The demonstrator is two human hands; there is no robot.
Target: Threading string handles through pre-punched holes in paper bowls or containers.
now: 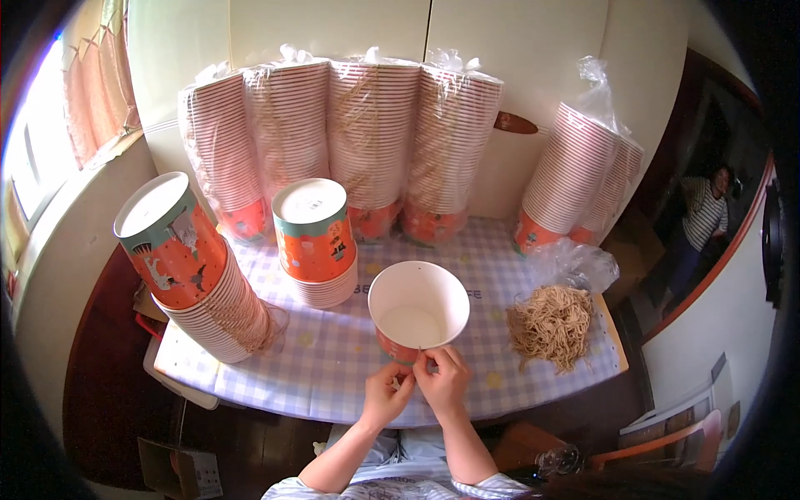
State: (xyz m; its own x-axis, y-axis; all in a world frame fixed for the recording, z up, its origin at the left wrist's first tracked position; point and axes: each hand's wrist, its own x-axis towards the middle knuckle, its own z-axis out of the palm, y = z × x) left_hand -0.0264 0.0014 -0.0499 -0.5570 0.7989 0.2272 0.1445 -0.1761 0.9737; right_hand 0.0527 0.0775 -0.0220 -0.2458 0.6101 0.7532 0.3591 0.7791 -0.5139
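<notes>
An orange paper bucket [421, 304] with a white inside stands at the table's near middle, its mouth tipped toward me. Just at its near side are both of my hands, close together. The fingers of my left hand [389, 394] are pinched, with a small pale bit showing between them. My right hand [442, 380] pinches too, its fingertips at the bucket's near rim. What either pinch holds is too small to make out. To the right lies a tangled heap of tan cords [552, 327], partly in a clear plastic bag [573, 262].
At the left, a leaning stack of upside-down buckets [200, 267] stands beside a shorter stack [315, 237]. Tall plastic-wrapped bucket stacks [372, 137] line the back, with more wrapped stacks [571, 171] at the right. A checked cloth [292, 367] covers the table. A person [707, 217] appears at the far right.
</notes>
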